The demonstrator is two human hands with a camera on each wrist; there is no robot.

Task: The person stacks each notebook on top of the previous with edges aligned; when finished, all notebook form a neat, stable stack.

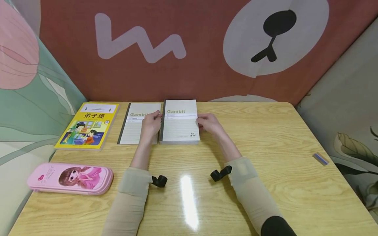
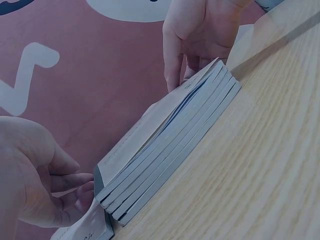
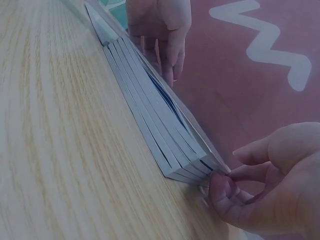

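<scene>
A stack of white Gambit notebooks (image 1: 180, 126) with dark spines lies on the table between both hands. My left hand (image 1: 151, 126) is over another Gambit notebook (image 1: 130, 131) on the left, its fingers touching the spine side of the stack. In the left wrist view the left fingers (image 2: 80, 177) are bent loosely against that spine. My right hand (image 1: 210, 124) touches the stack's right edge with its fingertips, near a corner in the right wrist view. The stack's top cover (image 2: 145, 132) bulges up slightly, leaving a gap above the notebooks below.
A yellow picture book (image 1: 87, 126) lies at the back left. In front of it sits a pink pencil case (image 1: 71, 178). A small striped eraser-like block (image 1: 320, 159) is near the table's right edge. A red printed wall covering (image 1: 206, 78) borders the table's back.
</scene>
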